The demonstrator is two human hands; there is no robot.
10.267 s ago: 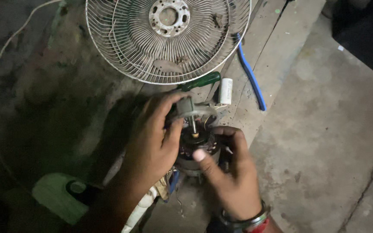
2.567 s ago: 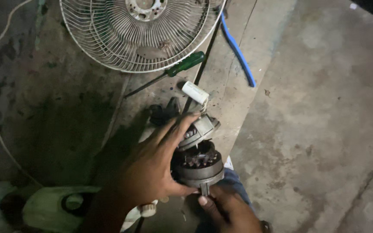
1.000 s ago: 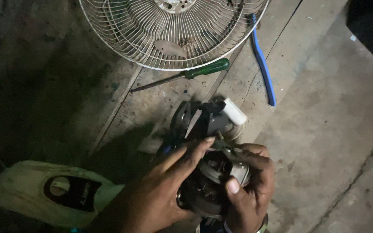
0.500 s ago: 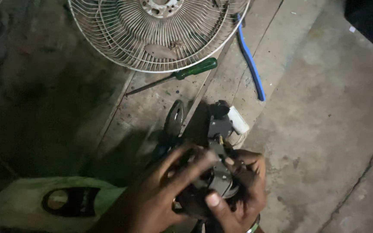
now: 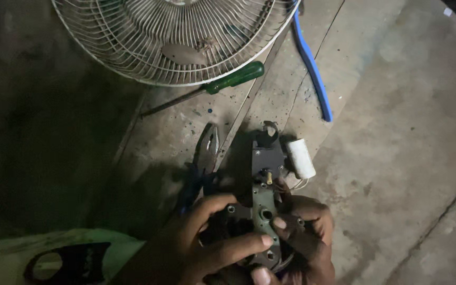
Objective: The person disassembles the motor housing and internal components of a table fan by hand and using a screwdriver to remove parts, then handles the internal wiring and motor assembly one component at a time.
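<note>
Both hands grip a fan motor (image 5: 264, 211) low over the concrete floor (image 5: 397, 132), near its lower edge. The left hand (image 5: 196, 248) wraps the motor's left side, and the right hand (image 5: 304, 237) closes on its right. The motor's long axis points away, toward the fan guard (image 5: 149, 37) at the upper edge. A white cylinder (image 5: 300, 158) hangs beside its far end. Pliers (image 5: 204, 158) and a green-handled screwdriver (image 5: 222, 84) lie between.

one screwdriver (image 5: 222, 84), one pliers (image 5: 202, 158), one fan guard (image 5: 175, 37)
</note>
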